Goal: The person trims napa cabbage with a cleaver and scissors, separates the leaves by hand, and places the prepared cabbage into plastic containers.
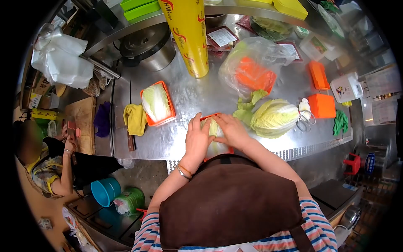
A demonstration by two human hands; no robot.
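Note:
At the front edge of the steel table, a cut piece of napa cabbage (216, 147) lies in an orange tray (231, 150). My left hand (198, 137) grips it from the left and my right hand (232, 131) from the right, with fingertips close together over its far end. My arms and apron cover part of the tray. To the right rests a whole napa cabbage (275, 118), with loose green leaves (244, 112) beside it. Further left, another orange tray (171, 105) holds a cabbage piece (156, 103) that looks wrapped in film.
A yellow film roll (189, 42) stands at the back. Left lie a yellow cloth (135, 117) and a long knife (131, 143). Scissors (304, 122), an orange box (321, 106) and a plastic bag with orange trays (254, 73) sit right. Another person (54, 164) works at a cutting board (82, 122).

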